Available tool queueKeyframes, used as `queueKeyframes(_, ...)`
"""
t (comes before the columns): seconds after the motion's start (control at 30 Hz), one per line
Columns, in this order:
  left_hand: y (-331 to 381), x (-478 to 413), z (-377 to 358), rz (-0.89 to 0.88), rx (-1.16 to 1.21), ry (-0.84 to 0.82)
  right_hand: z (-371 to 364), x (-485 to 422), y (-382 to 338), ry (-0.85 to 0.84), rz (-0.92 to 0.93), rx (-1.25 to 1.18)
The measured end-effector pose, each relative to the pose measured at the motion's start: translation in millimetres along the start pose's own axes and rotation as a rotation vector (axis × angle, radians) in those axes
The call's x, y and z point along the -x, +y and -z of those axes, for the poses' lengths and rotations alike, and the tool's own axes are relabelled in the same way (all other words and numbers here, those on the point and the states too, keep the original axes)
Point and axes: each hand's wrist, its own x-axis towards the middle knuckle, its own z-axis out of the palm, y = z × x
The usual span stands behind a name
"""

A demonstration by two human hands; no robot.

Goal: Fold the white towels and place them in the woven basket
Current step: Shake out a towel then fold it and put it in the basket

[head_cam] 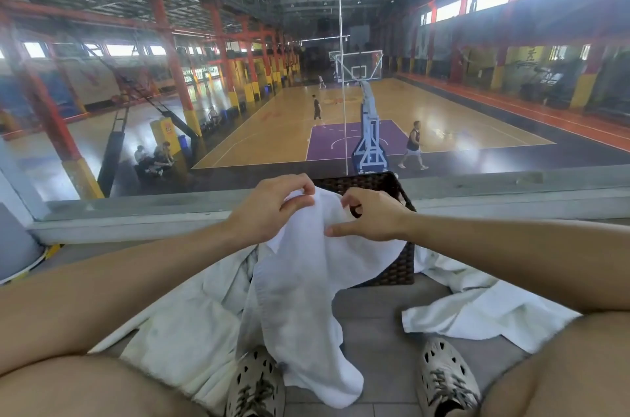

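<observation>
A white towel (pixel 300 297) hangs in the air between my knees, its lower end reaching down to my feet. My left hand (pixel 269 208) pinches its top edge between thumb and fingers. My right hand (pixel 371 215) grips the same edge a little to the right, fingers curled. Behind the towel stands the dark woven basket (pixel 399 270), its far rim (pixel 361 181) showing above my hands; the towel hides most of its inside. A second white towel (pixel 191 324) lies crumpled on the floor at the left, and a third (pixel 477 307) lies at the right.
I sit on a grey tiled floor (pixel 371 314) with my two shoes (pixel 255 386) near the bottom edge. A low concrete ledge (pixel 136 212) and a glass wall run right behind the basket. Beyond the glass is a basketball court far below.
</observation>
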Motion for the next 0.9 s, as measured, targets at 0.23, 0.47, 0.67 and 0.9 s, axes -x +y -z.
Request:
queueKeyframes(0.23, 3, 4, 12, -0.141, -0.039, -0.115, 4, -8, -1, -0.189, 0.097, -0.012)
queueKeyframes(0.47, -33, 21, 20, 0.063, -0.232, -0.315, 18, -13, -3, 0.006, 0.228, 0.165)
queueKeyframes(0.67, -40, 22, 24, 0.181, 0.001, 0.045, 32, -13, 7, -0.073, 0.236, 0.231)
queueKeyframes(0.9, -31, 9, 27, 0.235, 0.072, 0.295, 39, -8, 29, -0.122, 0.179, 0.521)
